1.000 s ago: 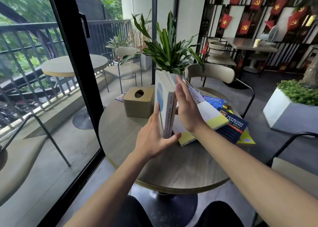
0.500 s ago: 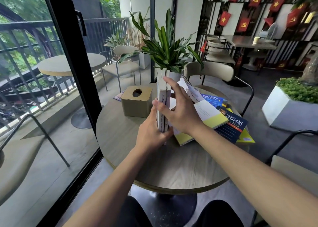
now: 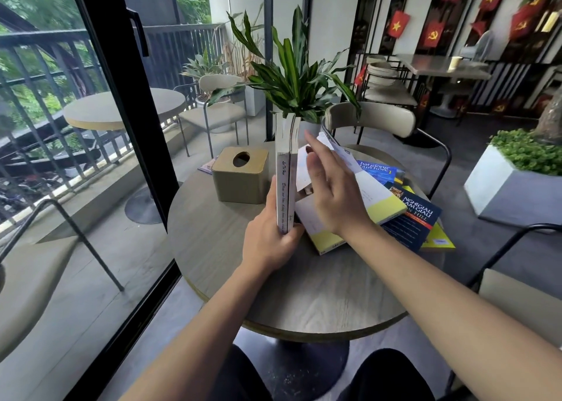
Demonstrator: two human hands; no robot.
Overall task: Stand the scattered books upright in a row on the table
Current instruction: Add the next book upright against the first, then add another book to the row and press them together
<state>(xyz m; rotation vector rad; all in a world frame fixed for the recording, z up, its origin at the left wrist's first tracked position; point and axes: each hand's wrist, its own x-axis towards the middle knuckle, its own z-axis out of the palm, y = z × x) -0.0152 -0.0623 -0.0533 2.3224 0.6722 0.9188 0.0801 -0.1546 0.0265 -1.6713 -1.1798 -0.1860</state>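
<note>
Two thin white books [image 3: 286, 172] stand upright side by side near the middle of the round table [image 3: 213, 248], spines toward me. My left hand [image 3: 270, 242] grips their lower end. My right hand [image 3: 331, 193] hovers just right of them, fingers spread, holding nothing. Beneath it lies a white and yellow book [image 3: 374, 200], tilted on a pile. A dark blue book [image 3: 413, 221], a light blue book [image 3: 380, 169] and a yellow one [image 3: 438, 239] lie flat further right.
A tan tissue box [image 3: 240, 175] sits just left of the upright books. A potted plant [image 3: 298, 81] and a chair [image 3: 371, 120] stand behind the table. A glass door frame [image 3: 127, 96] runs along the left. Another chair [image 3: 517, 285] is at right.
The books went from leaning with covers showing to standing straight, spines toward me. My right hand let go of them and moved right, opening over the flat pile.
</note>
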